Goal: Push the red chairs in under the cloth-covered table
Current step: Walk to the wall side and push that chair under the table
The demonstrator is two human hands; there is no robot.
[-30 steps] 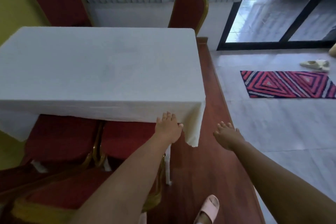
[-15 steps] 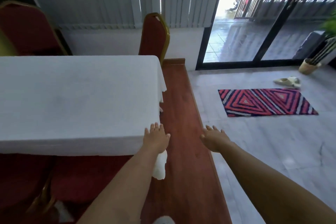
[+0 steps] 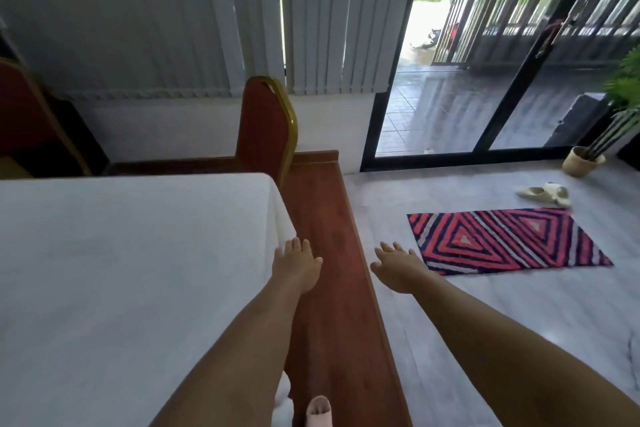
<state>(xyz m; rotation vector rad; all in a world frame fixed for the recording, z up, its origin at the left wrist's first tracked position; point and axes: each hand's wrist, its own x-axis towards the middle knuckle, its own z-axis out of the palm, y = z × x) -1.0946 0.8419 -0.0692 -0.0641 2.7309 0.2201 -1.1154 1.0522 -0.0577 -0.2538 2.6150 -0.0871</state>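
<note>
Both hands, left hand (image 3: 296,267) and right hand (image 3: 398,269), are reaching forward, grip open and empty, toward the red chair (image 3: 265,128) beyond the desk (image 3: 131,253).

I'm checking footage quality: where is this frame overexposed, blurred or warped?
Head view: the outdoors beyond the glass door is blown out; the door frame and blinds bow from wide-angle distortion; both hands, left and right, look soft, as does the tablecloth; the tile floor carries faint glare.
</note>
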